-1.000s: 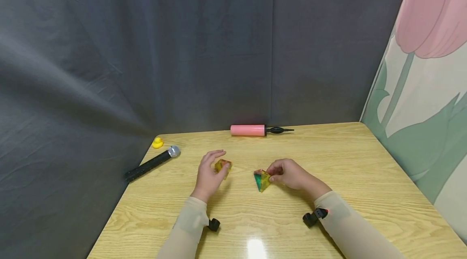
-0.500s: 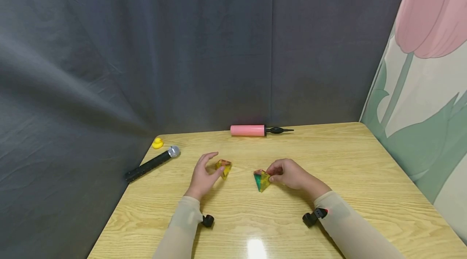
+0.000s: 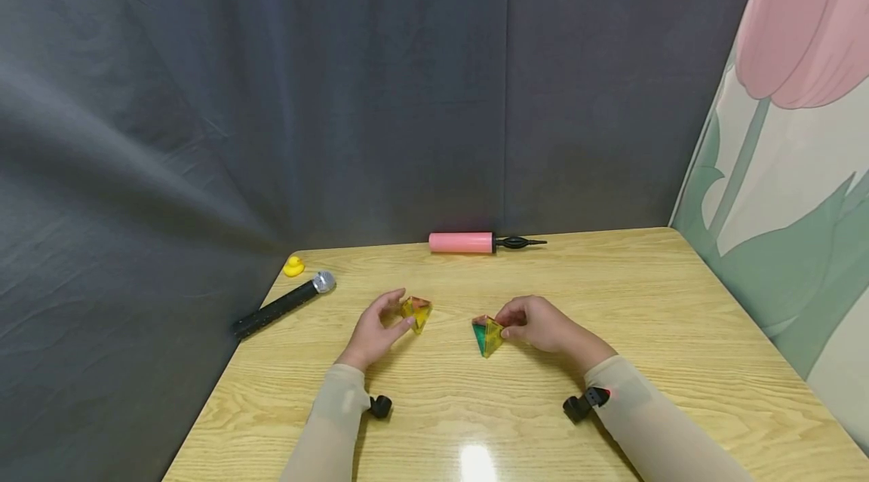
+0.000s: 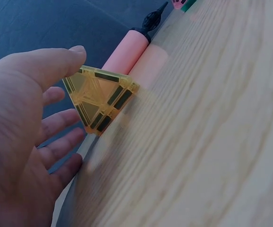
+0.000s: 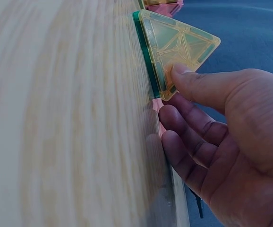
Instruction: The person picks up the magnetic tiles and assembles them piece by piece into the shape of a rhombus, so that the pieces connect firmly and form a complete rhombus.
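Observation:
Two small pyramids of translucent magnetic tiles stand apart on the wooden table. The left pyramid shows yellow and reddish faces; in the left wrist view its yellow triangle tile faces the camera. My left hand is spread loosely around its left side, thumb at its near edge and fingers behind; whether they touch it is unclear. The right pyramid has green, yellow and reddish faces. My right hand pinches its right side, the thumb lying on the yellow face; the index fingertip is hidden behind.
A pink hand pump with a black nozzle lies along the table's back edge. At the left are a black microphone with a silver head and a yellow rubber duck. A dark curtain hangs behind the table.
My left hand has drawn back from the left pyramid toward the lower left, its fingers spreading, then closing slightly around it. My right hand and the right pyramid have kept still.

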### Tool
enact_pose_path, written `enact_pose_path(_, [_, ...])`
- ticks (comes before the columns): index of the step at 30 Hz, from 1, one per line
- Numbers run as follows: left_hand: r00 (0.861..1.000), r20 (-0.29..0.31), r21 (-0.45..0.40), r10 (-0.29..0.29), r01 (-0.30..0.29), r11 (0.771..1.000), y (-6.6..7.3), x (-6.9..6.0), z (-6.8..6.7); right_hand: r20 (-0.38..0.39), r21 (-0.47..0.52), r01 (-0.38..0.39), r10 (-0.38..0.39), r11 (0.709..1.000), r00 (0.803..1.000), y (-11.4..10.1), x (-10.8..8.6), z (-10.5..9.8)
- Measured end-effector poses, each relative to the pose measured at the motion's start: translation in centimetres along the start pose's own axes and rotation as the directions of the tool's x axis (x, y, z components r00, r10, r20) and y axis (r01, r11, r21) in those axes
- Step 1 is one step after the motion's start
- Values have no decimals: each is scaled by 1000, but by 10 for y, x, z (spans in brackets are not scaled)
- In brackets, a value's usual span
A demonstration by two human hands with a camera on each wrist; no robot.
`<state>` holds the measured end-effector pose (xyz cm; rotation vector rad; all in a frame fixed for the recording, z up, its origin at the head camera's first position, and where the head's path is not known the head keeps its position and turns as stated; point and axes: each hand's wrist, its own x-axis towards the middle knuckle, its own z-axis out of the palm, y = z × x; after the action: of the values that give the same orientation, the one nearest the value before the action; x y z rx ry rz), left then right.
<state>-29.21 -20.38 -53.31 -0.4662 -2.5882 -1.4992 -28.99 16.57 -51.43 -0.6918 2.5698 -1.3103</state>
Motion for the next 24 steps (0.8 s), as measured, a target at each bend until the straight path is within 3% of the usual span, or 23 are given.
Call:
enact_pose_path(6, [1000,17,-50,8,-8,999,-4,1,2,7,2,1,-1,1000,1000,-2,-1,0])
enact_pose_path(24, [1000,30,25,4,-5,1000,1,0,2,-6,-28,39,-39,999,999,-3,0,0])
